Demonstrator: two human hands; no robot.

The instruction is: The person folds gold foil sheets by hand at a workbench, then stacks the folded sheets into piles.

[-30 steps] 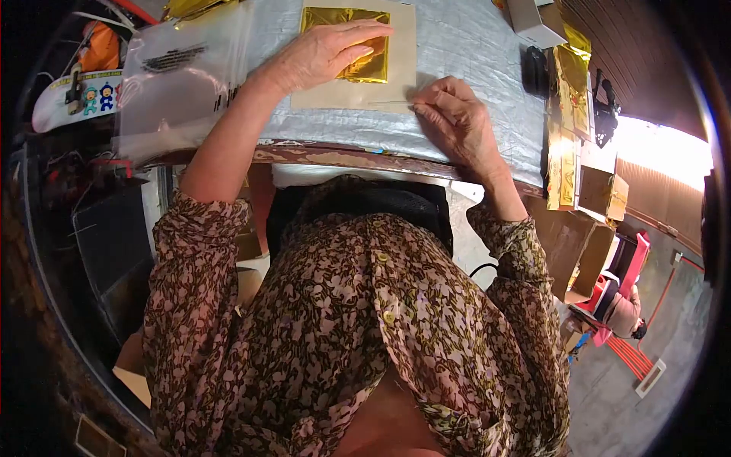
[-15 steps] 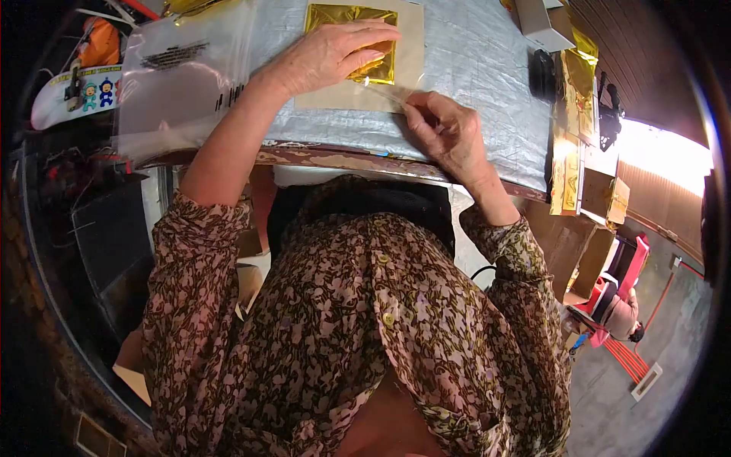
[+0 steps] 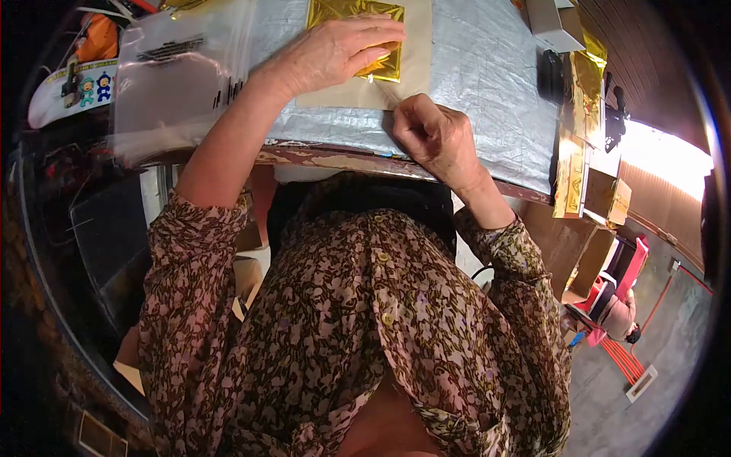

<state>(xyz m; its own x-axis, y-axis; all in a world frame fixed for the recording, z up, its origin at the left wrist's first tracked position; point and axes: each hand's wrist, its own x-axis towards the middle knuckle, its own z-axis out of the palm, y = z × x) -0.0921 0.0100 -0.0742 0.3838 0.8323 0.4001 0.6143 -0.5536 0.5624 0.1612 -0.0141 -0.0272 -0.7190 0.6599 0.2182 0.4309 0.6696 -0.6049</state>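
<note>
My left hand [image 3: 335, 53] lies over a shiny gold foil square [image 3: 390, 67], its fingers stretched out and flat across it. Beneath the foil is a beige sheet [image 3: 417, 46] on the silvery table cover [image 3: 464, 68]. Just below the sheet's lower right corner, my right hand [image 3: 435, 137] is closed in a pinch. A thin clear strip [image 3: 387, 93] runs from near the foil's lower edge to its fingertips.
Clear plastic bags [image 3: 179, 84] lie at the left of the table. A black object [image 3: 550, 75], a white box [image 3: 552, 27] and gold-covered cartons [image 3: 571, 152] line the right side. Another person [image 3: 615, 314] is far off at the right.
My right hand has shifted slightly left and its fingers are curled tighter. My left hand stays on the foil. The view has moved slightly.
</note>
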